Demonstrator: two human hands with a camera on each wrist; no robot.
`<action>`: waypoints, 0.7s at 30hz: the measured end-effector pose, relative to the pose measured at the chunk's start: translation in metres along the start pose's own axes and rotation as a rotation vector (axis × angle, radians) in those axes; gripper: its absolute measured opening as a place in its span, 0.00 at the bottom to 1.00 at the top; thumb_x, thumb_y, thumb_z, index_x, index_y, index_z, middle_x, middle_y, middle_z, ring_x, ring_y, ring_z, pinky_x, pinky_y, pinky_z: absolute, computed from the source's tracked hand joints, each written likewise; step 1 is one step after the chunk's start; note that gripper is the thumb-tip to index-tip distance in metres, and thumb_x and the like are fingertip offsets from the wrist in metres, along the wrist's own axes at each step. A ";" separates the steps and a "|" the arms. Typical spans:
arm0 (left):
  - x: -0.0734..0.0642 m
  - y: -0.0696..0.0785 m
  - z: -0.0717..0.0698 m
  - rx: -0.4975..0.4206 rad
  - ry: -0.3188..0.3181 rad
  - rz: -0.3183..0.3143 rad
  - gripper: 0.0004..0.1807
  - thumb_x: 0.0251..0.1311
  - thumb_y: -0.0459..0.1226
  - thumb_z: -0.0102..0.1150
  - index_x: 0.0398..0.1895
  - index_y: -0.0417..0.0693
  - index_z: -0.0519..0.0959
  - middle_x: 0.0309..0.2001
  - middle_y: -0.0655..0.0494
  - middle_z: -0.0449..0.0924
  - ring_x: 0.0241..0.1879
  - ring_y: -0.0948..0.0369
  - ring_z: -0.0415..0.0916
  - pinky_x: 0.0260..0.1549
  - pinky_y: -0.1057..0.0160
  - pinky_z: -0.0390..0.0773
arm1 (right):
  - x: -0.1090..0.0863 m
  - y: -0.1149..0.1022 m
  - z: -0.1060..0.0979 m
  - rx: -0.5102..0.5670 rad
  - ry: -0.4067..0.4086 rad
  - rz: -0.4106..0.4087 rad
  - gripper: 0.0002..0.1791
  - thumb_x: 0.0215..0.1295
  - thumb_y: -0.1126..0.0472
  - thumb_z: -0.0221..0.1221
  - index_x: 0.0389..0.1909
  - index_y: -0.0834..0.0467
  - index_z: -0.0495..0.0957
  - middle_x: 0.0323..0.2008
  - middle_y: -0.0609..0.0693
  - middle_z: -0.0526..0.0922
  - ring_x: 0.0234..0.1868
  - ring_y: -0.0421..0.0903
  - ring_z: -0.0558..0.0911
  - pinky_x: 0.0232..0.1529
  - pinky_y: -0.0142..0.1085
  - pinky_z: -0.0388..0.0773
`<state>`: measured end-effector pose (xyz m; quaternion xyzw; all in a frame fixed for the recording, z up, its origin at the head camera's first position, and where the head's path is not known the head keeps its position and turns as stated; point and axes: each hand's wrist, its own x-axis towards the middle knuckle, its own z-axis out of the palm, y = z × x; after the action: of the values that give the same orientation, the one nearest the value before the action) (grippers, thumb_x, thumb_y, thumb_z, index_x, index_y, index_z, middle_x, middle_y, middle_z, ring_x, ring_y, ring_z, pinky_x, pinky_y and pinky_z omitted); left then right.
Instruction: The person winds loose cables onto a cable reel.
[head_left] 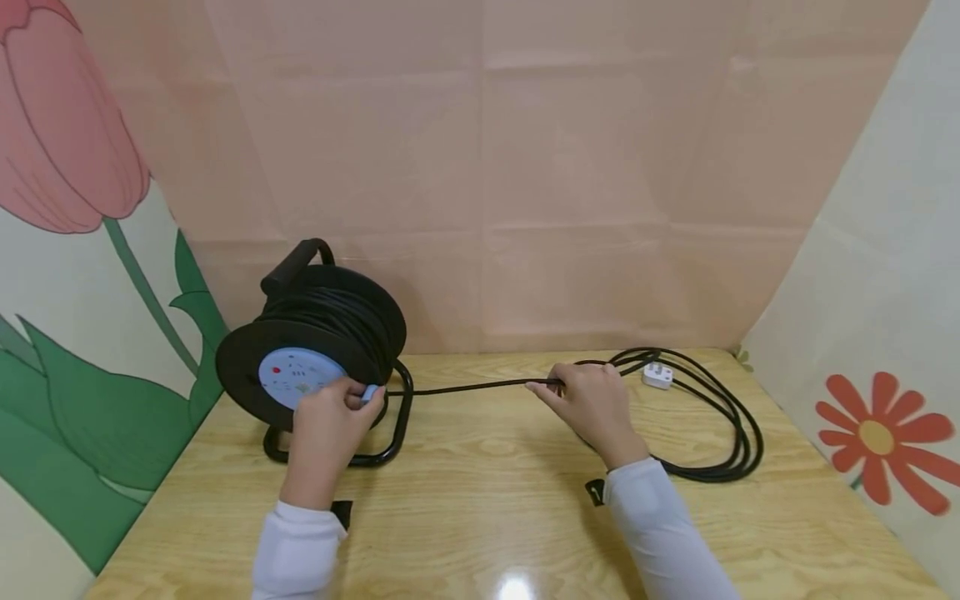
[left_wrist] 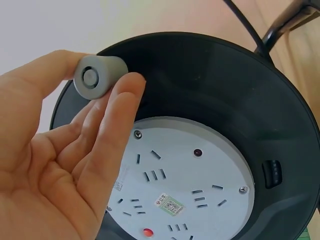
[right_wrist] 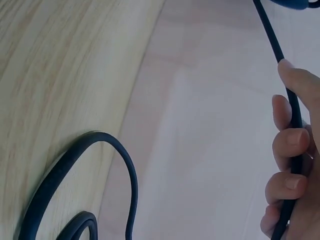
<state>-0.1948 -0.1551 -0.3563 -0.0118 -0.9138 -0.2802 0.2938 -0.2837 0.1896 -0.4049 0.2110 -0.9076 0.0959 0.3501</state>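
Note:
A black cable reel (head_left: 243, 367) with a pale socket face (left_wrist: 220, 155) stands on the left of the table. On the rim of its front disc is a small grey crank knob (left_wrist: 102, 75), which my left hand (head_left: 326, 429) pinches between thumb and fingers. From the reel a black cable (head_left: 472, 387) runs fairly straight to the right, off the tabletop. My right hand (head_left: 596, 408) grips that cable, its fingers curled round it in the right wrist view. Beyond this hand the cable lies in loose loops (head_left: 750, 442), with a white plug (head_left: 657, 376) among them.
The reel rests on a black tube frame (head_left: 382, 458) with a carrying handle (head_left: 288, 267) on top. A wooden table (head_left: 465, 517) lies below. Behind it hangs a creased pinkish backdrop (head_left: 480, 183); flower-printed panels (head_left: 855, 275) flank both sides.

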 end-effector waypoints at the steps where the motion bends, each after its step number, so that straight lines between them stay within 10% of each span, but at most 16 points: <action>1: 0.000 0.000 0.000 0.000 -0.013 -0.005 0.15 0.53 0.48 0.64 0.25 0.44 0.81 0.21 0.53 0.83 0.20 0.63 0.75 0.19 0.58 0.79 | 0.000 -0.001 0.000 0.010 0.003 -0.003 0.18 0.53 0.34 0.59 0.18 0.42 0.75 0.09 0.35 0.69 0.13 0.35 0.64 0.23 0.41 0.64; 21: 0.002 -0.012 -0.002 -0.019 -0.287 -0.110 0.20 0.54 0.52 0.62 0.28 0.44 0.83 0.25 0.54 0.82 0.23 0.63 0.74 0.25 0.57 0.79 | 0.003 -0.004 -0.007 0.004 -0.008 0.015 0.20 0.51 0.32 0.59 0.17 0.42 0.76 0.12 0.37 0.71 0.19 0.41 0.69 0.39 0.50 0.66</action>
<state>-0.1978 -0.1667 -0.3604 -0.0044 -0.9430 -0.2998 0.1442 -0.2795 0.1879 -0.3976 0.2051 -0.9105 0.0994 0.3451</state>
